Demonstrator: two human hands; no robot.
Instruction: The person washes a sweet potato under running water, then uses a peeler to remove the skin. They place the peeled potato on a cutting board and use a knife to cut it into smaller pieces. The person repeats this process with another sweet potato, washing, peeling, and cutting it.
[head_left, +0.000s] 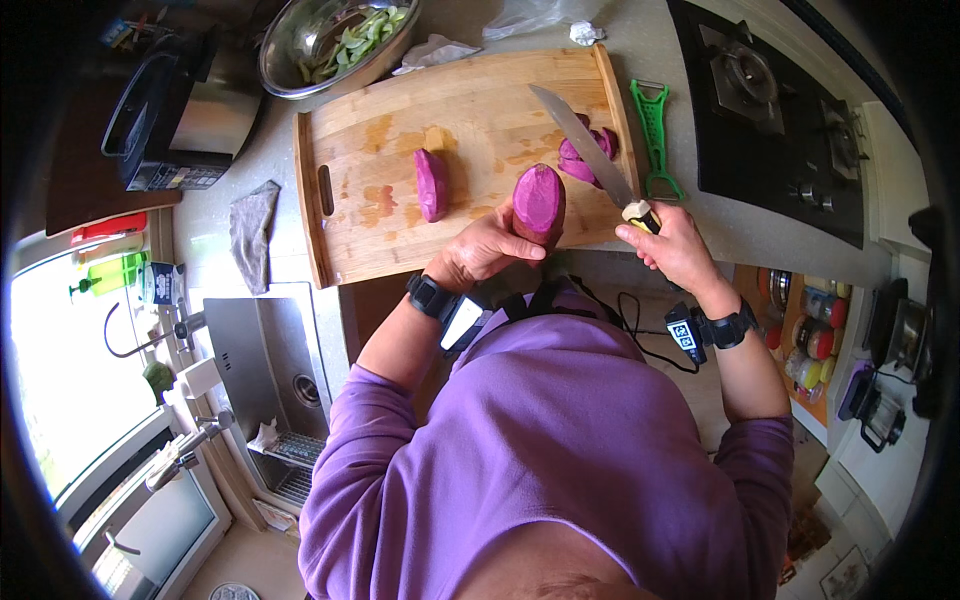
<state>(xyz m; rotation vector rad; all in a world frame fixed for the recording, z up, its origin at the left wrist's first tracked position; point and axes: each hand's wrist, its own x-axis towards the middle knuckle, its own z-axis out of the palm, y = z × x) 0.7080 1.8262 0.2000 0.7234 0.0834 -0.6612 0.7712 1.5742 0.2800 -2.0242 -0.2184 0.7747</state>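
My left hand (pixel 489 246) is closed round a purple sweet potato (pixel 539 200), held up over the near edge of the wooden cutting board (pixel 480 90). Its upper face is bright purple flesh; darker skin shows lower down. In my right hand (pixel 672 243) is a kitchen knife (pixel 590 147), gripped by its black and yellow handle, the blade slanting up and left over the board, apart from the sweet potato. A peeled purple piece (pixel 430 186) lies alone on the board's left half. Several purple pieces (pixel 585 160) sit at the right side, partly behind the blade.
Right of the board lies a green peeler (pixel 652 135), beside a black gas hob (pixel 770 130). A steel bowl (pixel 285 60) with green peels stands behind the board's far left. A grey cloth (pixel 254 235), a rice cooker (pixel 190 110) and a sink (pixel 262 355) are at left.
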